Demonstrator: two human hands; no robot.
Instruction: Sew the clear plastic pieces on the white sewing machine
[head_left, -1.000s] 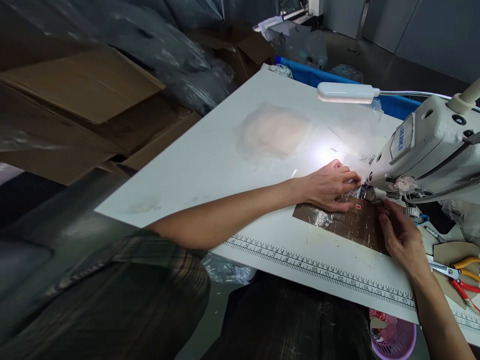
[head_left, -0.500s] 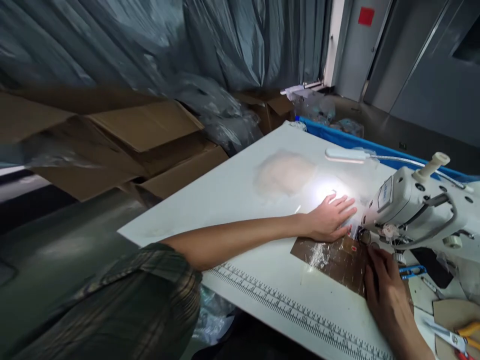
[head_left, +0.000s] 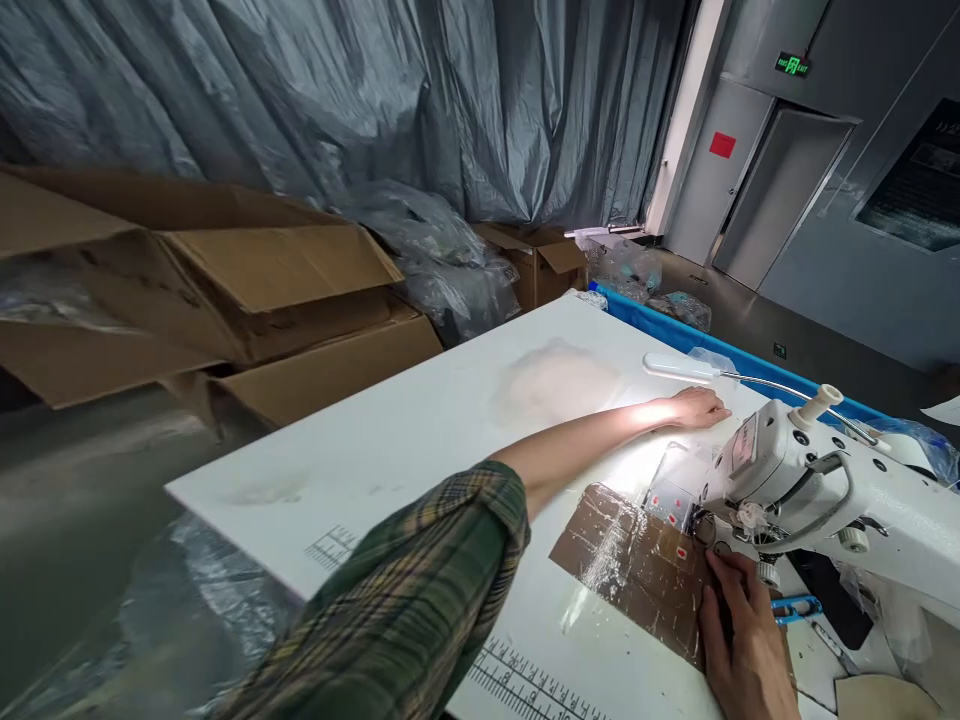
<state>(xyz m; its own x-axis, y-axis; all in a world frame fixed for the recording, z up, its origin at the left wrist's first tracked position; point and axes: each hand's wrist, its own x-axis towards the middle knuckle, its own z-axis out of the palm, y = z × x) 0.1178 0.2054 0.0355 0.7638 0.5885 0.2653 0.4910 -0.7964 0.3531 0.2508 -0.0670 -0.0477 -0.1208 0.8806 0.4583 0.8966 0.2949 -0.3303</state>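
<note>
My left hand [head_left: 701, 408] reaches across the white table to the far side of the sewing machine's needle area, its fingers curled in; whatever it may hold is hidden. Flat by the machine lies a dark brown sheet [head_left: 622, 565] with a shiny, clear film-like surface. A clear piece with red marks [head_left: 666, 502] adjoins its far edge. My right hand [head_left: 742, 625] rests at the sheet's right side, fingers stretched toward the needle area of the white sewing machine [head_left: 795, 470] and thumb apart.
A lamp [head_left: 679, 367] on a bendable neck lights the white table [head_left: 420, 440]. Blue-handled snips [head_left: 796, 608] and a black phone-like object [head_left: 836, 598] lie right of my right hand. Cardboard boxes [head_left: 277, 265] and plastic bags [head_left: 442, 250] stand beyond the table's left edge.
My left hand has left the brown sheet's far edge and moved farther away, its spread fingers now curled. The clear piece with red marks is uncovered. My right hand stays on the sheet.
</note>
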